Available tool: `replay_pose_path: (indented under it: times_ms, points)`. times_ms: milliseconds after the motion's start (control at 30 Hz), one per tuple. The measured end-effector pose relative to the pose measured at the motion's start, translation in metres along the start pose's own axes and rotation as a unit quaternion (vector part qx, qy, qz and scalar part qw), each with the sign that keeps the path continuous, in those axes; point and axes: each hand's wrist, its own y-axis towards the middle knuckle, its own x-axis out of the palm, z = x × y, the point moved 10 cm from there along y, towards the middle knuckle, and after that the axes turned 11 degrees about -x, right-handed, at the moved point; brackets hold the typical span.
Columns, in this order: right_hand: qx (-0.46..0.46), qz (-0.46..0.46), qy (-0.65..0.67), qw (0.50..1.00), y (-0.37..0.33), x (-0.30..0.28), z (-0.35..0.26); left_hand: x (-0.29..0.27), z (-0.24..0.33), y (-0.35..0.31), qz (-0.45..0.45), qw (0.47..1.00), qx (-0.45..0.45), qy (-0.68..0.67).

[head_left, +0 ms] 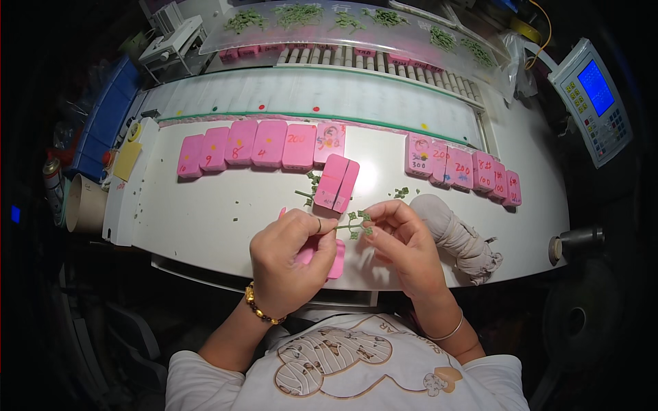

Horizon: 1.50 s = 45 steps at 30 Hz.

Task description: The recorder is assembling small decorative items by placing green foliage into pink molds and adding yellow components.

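Near the front of the white table, a thin green branched piece [354, 226], like a wax pattern with small lattice-like leaves, stretches between my hands. My left hand [288, 253] is closed round its stem end. Thumb and forefinger of my right hand [404, 240] pinch the leafy end. A pink mould piece [336, 264] shows below my left hand, partly covered by it; whether the hand grips it too is unclear. Just beyond my hands lies a pink mould block [336, 182] with a dark slit. Green pieces [307, 192] stick out at its left side.
Pink blocks stand in a row at the left [270, 144] and another at the right [459, 168]. Green crumbs [403, 192] and a tied grey cloth bundle [456, 236] lie rightward. Behind are a roller conveyor [329, 56], a clear shelf with green pieces and a control panel [593, 103].
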Motion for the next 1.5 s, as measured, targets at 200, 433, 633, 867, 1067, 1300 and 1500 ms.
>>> replay_pose_path:
  times_ms: [200,433,633,867,1067,1300,1500]
  points:
    - [0.028,-0.025,0.125,0.991,0.001,0.003,0.005,-0.001,0.008,-0.003,0.016,0.997,0.057,0.048]
    - [0.065,-0.008,0.106,0.992,-0.002,0.01,0.006,0.004,0.02,-0.006,0.012,0.992,0.105,0.07]
    - [0.015,-0.046,0.051,0.997,0.0,0.013,0.002,0.009,0.022,-0.007,-0.018,0.991,0.103,0.079]
    - [-0.063,-0.007,-0.028,0.998,0.002,0.004,-0.012,0.006,0.013,-0.003,-0.014,0.998,0.048,0.04]
    - [-0.123,-0.027,-0.094,0.988,0.002,0.007,-0.016,0.013,0.015,-0.003,-0.038,0.997,0.054,0.032]
    - [-0.147,-0.041,-0.165,0.974,0.0,0.013,-0.021,0.012,0.015,-0.005,-0.046,0.995,0.069,0.058]
    - [-0.183,-0.051,-0.239,0.952,0.0,0.018,-0.031,0.014,0.016,-0.009,-0.054,0.991,0.082,0.088]
